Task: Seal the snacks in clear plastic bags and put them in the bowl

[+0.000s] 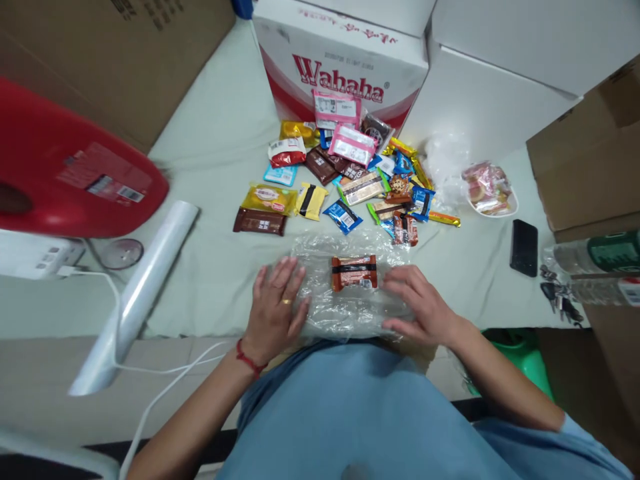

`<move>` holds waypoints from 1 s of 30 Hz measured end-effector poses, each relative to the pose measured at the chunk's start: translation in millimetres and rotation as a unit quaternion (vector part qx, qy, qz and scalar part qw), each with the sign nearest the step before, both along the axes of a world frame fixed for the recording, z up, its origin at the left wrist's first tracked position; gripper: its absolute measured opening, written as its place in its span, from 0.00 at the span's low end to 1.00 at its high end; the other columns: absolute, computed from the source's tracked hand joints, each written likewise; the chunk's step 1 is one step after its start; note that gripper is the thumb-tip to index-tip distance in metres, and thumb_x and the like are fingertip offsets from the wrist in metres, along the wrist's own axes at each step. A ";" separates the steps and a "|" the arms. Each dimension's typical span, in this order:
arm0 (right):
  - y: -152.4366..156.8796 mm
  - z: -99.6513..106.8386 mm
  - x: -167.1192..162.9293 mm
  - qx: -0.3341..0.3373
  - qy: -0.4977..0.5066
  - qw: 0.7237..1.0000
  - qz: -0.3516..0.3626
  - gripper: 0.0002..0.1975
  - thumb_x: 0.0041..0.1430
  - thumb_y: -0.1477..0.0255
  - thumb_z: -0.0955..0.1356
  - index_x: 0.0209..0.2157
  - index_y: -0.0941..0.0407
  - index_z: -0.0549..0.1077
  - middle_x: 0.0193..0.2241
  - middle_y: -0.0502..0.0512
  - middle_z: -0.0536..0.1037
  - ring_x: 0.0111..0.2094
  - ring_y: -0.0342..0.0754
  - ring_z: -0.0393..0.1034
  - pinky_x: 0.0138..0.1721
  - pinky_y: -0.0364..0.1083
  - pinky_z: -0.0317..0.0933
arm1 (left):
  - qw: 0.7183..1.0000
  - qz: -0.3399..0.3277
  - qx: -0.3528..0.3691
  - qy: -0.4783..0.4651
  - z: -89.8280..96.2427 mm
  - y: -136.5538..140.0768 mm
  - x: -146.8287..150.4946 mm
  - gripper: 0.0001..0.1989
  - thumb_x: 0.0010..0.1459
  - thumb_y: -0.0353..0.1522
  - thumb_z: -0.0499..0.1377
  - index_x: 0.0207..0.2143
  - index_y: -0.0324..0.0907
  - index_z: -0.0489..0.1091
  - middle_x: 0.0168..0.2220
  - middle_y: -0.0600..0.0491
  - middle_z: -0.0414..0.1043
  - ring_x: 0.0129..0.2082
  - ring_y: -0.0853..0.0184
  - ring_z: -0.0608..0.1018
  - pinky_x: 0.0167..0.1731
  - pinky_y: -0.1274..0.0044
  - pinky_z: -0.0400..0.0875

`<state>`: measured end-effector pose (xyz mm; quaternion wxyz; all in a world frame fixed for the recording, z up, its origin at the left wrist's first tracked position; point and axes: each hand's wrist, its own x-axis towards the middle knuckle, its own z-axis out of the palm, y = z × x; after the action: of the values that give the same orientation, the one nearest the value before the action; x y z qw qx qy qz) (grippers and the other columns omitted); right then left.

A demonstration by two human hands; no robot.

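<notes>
A sheet of clear plastic wrap (320,310) lies crinkled on the cloth-covered table right in front of me. On it rests a brown snack packet (354,273) with a dark band across its middle. My left hand (277,300) lies flat at the wrap's left side, fingers stretched out, with a ring and a red wrist cord. At the right side, my right hand (417,303) touches the wrap with its fingers apart, close to the packet. Neither hand grips anything. Just beyond the wrap, a pile of wrapped snacks (345,183) spreads out.
Behind the snacks stands a Wahaha box (345,67). At left are a red container (75,167), a plastic film roll (140,287) and a white cable (120,313). A bowl of packets (493,190), a phone (524,248), keys (563,300) and bottles (600,257) sit right.
</notes>
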<state>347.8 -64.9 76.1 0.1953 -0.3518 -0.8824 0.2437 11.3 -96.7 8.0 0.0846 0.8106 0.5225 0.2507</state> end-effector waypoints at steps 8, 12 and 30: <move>-59.6 -52.5 15.7 -0.007 -0.036 0.999 -0.011 0.15 0.70 0.71 0.68 0.56 0.49 0.77 0.55 0.63 0.78 0.60 0.61 0.71 0.59 0.65 0.70 | 0.969 -0.219 -0.112 0.003 0.9 -16.3 -24.2 0.27 0.64 0.31 0.56 0.65 0.50 0.68 0.72 0.45 0.64 0.72 0.54 0.66 0.75 0.50 0.44; -42.5 -38.8 17.4 -0.037 0.060 0.997 -0.025 0.12 0.71 0.72 0.65 0.49 0.49 0.79 0.50 0.61 0.80 0.53 0.57 0.75 0.52 0.60 0.73 | 0.973 -0.185 -0.132 -0.030 0.6 -5.9 -24.7 0.14 0.69 0.33 0.54 0.50 0.50 0.78 0.61 0.48 0.78 0.66 0.59 0.74 0.73 0.54 0.52; 63.8 -12.0 10.4 0.072 -0.063 0.953 -0.287 0.14 0.70 0.68 0.65 0.50 0.56 0.79 0.45 0.63 0.79 0.47 0.58 0.72 0.49 0.54 0.67 | 0.908 0.287 -0.228 -0.205 7.2 57.7 32.0 0.10 0.55 0.40 0.59 0.27 0.44 0.71 0.27 0.55 0.71 0.30 0.66 0.71 0.34 0.74 0.65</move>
<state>358.2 -1.1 64.1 0.2258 -0.5897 -0.7701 0.0905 43.3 -38.9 15.2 0.2972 0.5152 0.7463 0.2986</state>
